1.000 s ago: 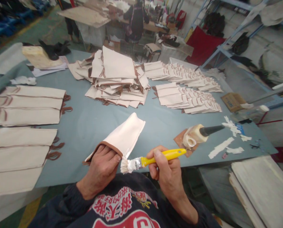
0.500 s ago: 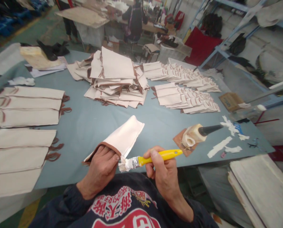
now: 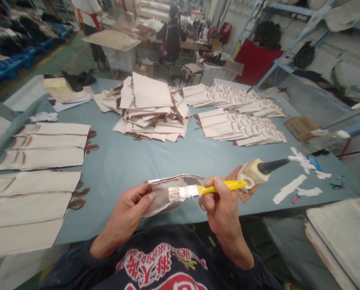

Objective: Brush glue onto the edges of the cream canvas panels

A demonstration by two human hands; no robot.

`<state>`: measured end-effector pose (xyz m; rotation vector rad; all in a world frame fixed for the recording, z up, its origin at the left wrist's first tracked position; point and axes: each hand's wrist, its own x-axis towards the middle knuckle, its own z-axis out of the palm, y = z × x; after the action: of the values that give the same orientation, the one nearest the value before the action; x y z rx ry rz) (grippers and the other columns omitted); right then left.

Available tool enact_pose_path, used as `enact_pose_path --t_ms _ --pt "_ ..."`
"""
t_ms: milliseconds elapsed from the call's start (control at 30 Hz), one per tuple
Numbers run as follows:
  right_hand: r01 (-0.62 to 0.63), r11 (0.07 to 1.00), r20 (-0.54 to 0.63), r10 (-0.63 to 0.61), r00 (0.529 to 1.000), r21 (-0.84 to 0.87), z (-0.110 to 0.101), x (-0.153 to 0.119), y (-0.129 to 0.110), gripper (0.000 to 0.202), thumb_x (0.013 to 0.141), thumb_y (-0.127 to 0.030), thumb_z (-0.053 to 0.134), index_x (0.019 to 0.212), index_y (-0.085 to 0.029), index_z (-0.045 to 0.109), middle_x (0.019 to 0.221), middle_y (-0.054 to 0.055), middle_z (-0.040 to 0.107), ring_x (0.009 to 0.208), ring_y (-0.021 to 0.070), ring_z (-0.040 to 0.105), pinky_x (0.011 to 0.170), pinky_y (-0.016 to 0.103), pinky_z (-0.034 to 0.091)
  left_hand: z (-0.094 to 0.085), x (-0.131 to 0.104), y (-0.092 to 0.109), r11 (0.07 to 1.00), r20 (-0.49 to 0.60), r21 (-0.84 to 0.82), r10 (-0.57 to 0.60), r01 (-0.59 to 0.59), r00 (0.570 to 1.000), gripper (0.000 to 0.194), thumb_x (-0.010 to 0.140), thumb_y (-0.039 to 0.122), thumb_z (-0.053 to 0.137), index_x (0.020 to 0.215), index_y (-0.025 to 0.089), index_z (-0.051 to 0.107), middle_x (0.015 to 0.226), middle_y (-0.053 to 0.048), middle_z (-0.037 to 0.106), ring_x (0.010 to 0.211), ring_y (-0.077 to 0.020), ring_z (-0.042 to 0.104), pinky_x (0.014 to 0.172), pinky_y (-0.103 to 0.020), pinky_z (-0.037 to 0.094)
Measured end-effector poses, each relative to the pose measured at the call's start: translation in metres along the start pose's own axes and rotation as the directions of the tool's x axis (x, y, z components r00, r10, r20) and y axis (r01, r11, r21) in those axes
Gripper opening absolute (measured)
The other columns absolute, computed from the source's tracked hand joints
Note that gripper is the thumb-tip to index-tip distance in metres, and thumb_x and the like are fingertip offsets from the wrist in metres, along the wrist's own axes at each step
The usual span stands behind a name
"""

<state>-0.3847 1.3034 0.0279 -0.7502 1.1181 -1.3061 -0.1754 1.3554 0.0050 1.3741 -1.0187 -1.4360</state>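
My left hand [image 3: 134,205] pinches the left end of a cream fabric piece with brown edging [image 3: 159,197], thumb on top. Its greyish inner face is turned up toward me, and the far edge stands up in a curve. In my right hand [image 3: 224,203] is a paintbrush [image 3: 184,193] with a yellow handle. White paste coats its bristles and ferrule. The bristles point left and lie over the fabric's inner face; whether they touch it I cannot tell. Just beyond my right hand, a cream plastic container [image 3: 254,173] with a black spout-like part lies on a brown patch.
A heap of similar fabric pieces [image 3: 151,96] stands mid-table. Overlapping rows [image 3: 243,127] lie at the right, and more pieces [image 3: 47,155] at the left. White strips [image 3: 288,189] are near the right edge. Two people [image 3: 170,36] are in the background.
The fabric piece has been turned so its inner face shows. My left hand has shifted from inside its brown edge to pinching its end. The brush has moved right and up, over the fabric.
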Motion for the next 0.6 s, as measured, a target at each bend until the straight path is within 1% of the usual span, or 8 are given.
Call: enact_pose_path --t_ms 67,100,233,300,367,500,600 --pt "0.017 1.0 0.008 -0.017 1.0 0.005 0.005 -0.001 -0.003 0.036 0.083 -0.053 0.07 0.07 -0.02 0.065 0.036 -0.01 0.042 0.033 0.0061 0.036 0.038 0.018 0.031 0.001 0.0 0.003 0.992 0.016 -0.103 -0.071 0.072 0.997 0.038 0.092 0.045 0.066 0.114 0.015 0.073 0.088 -0.005 0.074 0.073 -0.0175 0.063 0.065 -0.025 0.048" --pt "0.025 1.0 0.015 -0.025 1.0 0.003 0.008 -0.001 -0.003 0.035 0.084 -0.053 0.069 0.071 -0.02 0.065 0.036 -0.01 0.043 0.033 0.0061 0.036 0.038 0.018 0.031 0.002 0.0 0.005 0.987 0.017 -0.13 -0.089 0.09 0.996 0.04 0.092 0.046 0.067 0.116 0.015 0.072 0.087 -0.005 0.074 0.072 -0.0174 0.062 0.064 -0.025 0.048" --pt "0.059 0.998 0.068 -0.057 0.996 -0.024 0.021 -0.002 0.003 0.036 0.088 -0.053 0.065 0.075 -0.019 0.066 0.039 -0.008 0.049 0.034 0.0065 0.038 0.039 0.018 0.034 0.009 -0.002 0.011 0.983 0.019 -0.158 -0.093 0.095 0.995 0.042 0.09 0.045 0.071 0.118 0.014 0.073 0.079 -0.004 0.072 0.068 -0.0166 0.059 0.061 -0.023 0.046" --pt "0.102 0.994 0.059 -0.1 0.993 -0.038 0.028 0.0 0.008 0.037 0.088 -0.054 0.064 0.076 -0.019 0.066 0.04 -0.007 0.052 0.035 0.0074 0.042 0.038 0.018 0.034 0.013 -0.003 0.012 0.979 0.048 -0.176 -0.092 0.099 0.995 0.042 0.089 0.044 0.073 0.12 0.014 0.072 0.077 -0.003 0.071 0.066 -0.0155 0.058 0.059 -0.022 0.044" --pt "0.145 0.988 0.024 -0.144 0.989 -0.046 0.031 0.002 0.012 0.037 0.088 -0.053 0.063 0.076 -0.019 0.065 0.041 -0.006 0.054 0.036 0.0082 0.045 0.037 0.018 0.034 0.015 -0.003 0.013 0.975 0.061 -0.197 -0.095 0.105 0.994 0.04 0.089 0.043 0.073 0.118 0.015 0.072 0.073 -0.001 0.069 0.062 -0.0133 0.055 0.056 -0.021 0.041" --pt "0.203 0.979 -0.035 -0.204 0.978 -0.035 0.024 0.003 0.012 0.034 0.089 -0.051 0.064 0.079 -0.019 0.065 0.043 -0.008 0.054 0.037 0.0086 0.048 0.04 0.019 0.038 0.013 -0.002 0.012 0.972 0.03 -0.215 -0.094 0.099 0.995 0.032 0.086 0.042 0.075 0.102 0.015 0.075 0.062 0.003 0.06 0.05 -0.0087 0.043 0.047 -0.02 0.032" --pt "0.25 0.968 -0.058 -0.251 0.966 -0.03 0.018 0.0 0.009 0.032 0.091 -0.05 0.063 0.077 -0.02 0.065 0.042 -0.009 0.052 0.036 0.0083 0.045 0.041 0.02 0.038 0.008 -0.001 0.013 0.969 0.022 -0.225 -0.103 0.106 0.994 0.029 0.085 0.041 0.076 0.097 0.014 0.074 0.062 0.003 0.059 0.052 -0.0096 0.045 0.049 -0.02 0.035"
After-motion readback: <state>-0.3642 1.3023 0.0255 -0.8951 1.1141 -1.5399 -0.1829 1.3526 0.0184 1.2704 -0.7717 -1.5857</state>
